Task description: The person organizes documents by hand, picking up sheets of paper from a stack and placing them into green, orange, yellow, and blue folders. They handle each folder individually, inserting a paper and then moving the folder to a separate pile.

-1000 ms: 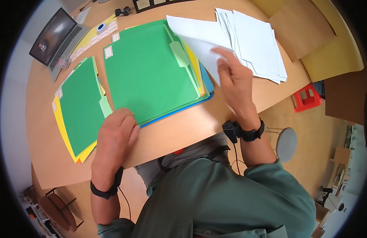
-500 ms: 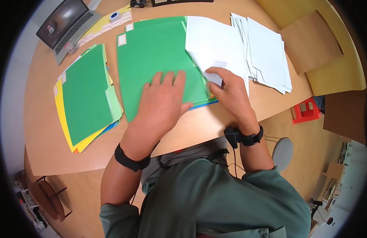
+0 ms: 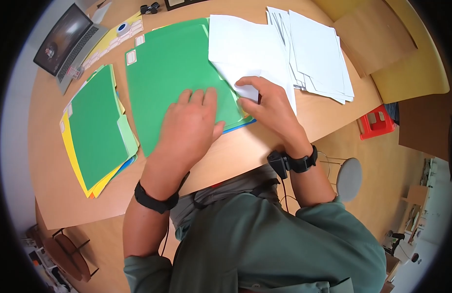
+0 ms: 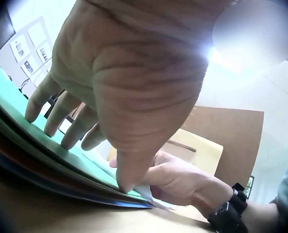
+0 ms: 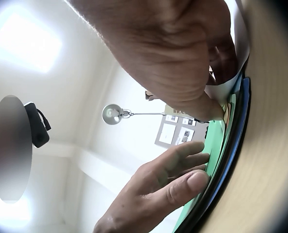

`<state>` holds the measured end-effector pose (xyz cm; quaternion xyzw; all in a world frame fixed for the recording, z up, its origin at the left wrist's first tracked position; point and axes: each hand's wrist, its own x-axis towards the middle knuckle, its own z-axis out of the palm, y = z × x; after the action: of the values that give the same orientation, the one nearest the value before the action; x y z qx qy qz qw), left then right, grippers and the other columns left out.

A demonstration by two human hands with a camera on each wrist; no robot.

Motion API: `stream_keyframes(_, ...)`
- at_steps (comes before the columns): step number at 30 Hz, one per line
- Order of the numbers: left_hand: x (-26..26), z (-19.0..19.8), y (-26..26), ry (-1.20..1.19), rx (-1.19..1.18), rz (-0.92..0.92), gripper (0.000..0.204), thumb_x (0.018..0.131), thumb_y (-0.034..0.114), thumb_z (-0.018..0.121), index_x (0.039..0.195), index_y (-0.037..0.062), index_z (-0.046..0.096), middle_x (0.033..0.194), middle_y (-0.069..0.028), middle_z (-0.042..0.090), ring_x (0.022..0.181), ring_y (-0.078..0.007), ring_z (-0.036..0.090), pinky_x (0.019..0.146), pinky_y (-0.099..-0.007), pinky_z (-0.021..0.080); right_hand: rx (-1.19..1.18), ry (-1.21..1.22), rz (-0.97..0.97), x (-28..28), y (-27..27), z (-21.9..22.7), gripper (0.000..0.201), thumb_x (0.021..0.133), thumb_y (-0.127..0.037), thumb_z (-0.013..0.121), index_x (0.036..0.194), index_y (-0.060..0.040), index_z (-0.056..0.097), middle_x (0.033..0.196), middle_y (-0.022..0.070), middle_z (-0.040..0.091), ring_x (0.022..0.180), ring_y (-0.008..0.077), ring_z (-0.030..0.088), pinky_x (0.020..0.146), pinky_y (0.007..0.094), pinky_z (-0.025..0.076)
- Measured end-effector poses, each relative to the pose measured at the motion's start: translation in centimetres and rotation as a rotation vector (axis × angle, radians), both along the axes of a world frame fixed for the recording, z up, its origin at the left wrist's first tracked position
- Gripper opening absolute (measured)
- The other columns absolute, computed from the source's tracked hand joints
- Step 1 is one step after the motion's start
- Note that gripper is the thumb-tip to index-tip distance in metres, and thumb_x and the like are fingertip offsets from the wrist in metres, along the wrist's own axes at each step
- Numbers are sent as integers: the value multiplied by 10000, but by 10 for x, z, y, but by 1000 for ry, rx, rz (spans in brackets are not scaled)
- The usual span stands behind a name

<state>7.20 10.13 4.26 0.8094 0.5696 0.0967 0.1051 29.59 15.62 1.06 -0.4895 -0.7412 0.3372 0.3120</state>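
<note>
My left hand (image 3: pixel 189 124) lies with fingers spread on the green file folder (image 3: pixel 162 63), near its front edge. The folder tops a stack whose layered edges, with blue at the bottom, show in the left wrist view. At the stack's right side, my right hand (image 3: pixel 272 107) grips the near left part of a white sheet of paper (image 3: pixel 245 41), thumb and fingers curled about it. That part is bent upward, and the sheet overlaps the folder's right edge. In the right wrist view, the right thumb (image 5: pixel 209 109) comes right at the folder edges.
Left of the stack lies a second pile of green and yellow folders (image 3: pixel 94 132). A pile of white sheets (image 3: pixel 316 53) is at the right. Farther back stand a laptop (image 3: pixel 64 41) and a roll of tape (image 3: pixel 122 29). A yellow chair (image 3: pixel 407 68) adjoins the table's right side.
My left hand has moved from the table's front edge onto the green folder. My right hand has come left and lower, and the white sheet now lies over the folder's right side.
</note>
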Motion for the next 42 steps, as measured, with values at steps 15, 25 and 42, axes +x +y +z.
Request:
stream_keyframes(15, 5, 11, 0, 153, -32, -88, 544, 874, 205, 826, 1311, -44, 619, 1242, -216, 698, 1214, -394, 663, 973, -491, 594, 55, -28, 30, 4, 5, -6, 355, 865, -102, 744, 1216, -47, 742, 1023, 193, 708, 975, 401, 686, 890, 468, 557)
stream_keyframes(25, -23, 11, 4, -87, -46, -116, 335, 935, 201, 791, 1166, -25, 701, 1104, -220, 719, 1057, -438, 689, 935, -505, 556, 76, -17, 62, 6, 8, -8, 343, 876, -96, 714, 1213, -41, 735, 1096, 204, 726, 1057, 413, 691, 949, 478, 557)
stream_keyframes(42, -88, -6, -65, -555, 334, 669, 238, 1125, 185, 640, 1102, -41, 711, 887, -55, 654, 759, -174, 557, 707, -354, 465, 61, -124, 58, 4, 4, -4, 333, 912, -144, 711, 1227, -40, 742, 1164, 183, 726, 1110, 391, 679, 986, 476, 546)
